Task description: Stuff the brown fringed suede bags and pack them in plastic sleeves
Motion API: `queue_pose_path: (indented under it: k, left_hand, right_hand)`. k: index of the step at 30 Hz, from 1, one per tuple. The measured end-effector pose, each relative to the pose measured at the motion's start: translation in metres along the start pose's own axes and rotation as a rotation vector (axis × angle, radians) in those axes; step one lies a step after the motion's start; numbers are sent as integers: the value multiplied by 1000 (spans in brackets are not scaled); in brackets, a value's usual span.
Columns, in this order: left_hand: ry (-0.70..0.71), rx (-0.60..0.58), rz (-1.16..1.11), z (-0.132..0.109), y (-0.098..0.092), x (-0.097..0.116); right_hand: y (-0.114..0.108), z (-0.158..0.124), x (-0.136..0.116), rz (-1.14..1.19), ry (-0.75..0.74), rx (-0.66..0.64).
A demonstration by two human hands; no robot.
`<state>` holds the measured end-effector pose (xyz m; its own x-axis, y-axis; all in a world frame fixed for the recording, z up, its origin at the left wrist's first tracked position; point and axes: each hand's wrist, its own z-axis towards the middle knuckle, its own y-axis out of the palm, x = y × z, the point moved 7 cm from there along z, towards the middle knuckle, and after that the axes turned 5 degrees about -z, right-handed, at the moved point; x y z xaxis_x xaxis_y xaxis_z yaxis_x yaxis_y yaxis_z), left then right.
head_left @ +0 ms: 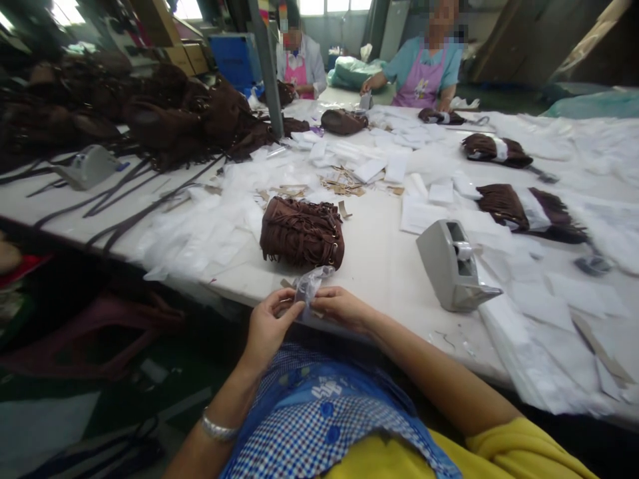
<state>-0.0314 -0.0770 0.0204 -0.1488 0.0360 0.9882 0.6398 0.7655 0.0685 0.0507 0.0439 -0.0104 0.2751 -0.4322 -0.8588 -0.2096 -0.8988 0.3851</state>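
Between my hands, at the table's front edge, is a crumpled piece of clear plastic wrap (308, 286). My left hand (269, 326) pinches it from the left with thumb and fingers. From the other side my right hand (342, 307) closes on its lower part; some fingertips are hidden. A brown fringed bag (302, 233) lies on its side just beyond, apart from both hands, with metal rings showing at its right end. To the right stands a grey tape dispenser (452, 266).
Brown bags with white wrapping bands (532, 209) lie at the right among white sheets. A heap of brown bags (164, 113) and another tape dispenser (90, 166) occupy the left. A metal post (269, 73) rises from the table. Two people in aprons (422, 73) work across it.
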Motion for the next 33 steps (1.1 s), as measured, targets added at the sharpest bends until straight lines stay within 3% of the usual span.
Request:
queue_pose_path:
  k: [5, 11, 14, 20, 24, 27, 33]
  left_hand:
    - [19, 42, -17, 2, -9, -5]
    - [-84, 134, -185, -1, -12, -17]
    - [-105, 112, -249, -1, -10, -17]
    - [-101, 89, -276, 1, -16, -9]
    - [-84, 17, -260, -1, -9, -4]
    - [-82, 21, -253, -5, -3, -5]
    - [-9, 157, -105, -9, -9, -10]
  right_hand:
    - [6, 2, -2, -9, -21, 32]
    - [13, 1, -5, -42, -58, 35]
    - [13, 2, -7, -26, -70, 20]
    - [7, -3, 2, 232, 22, 96]
    - [19, -9, 6, 192, -56, 64]
    - [23, -11, 9, 140, -142, 132]
    - [17, -14, 7, -119, -286, 393]
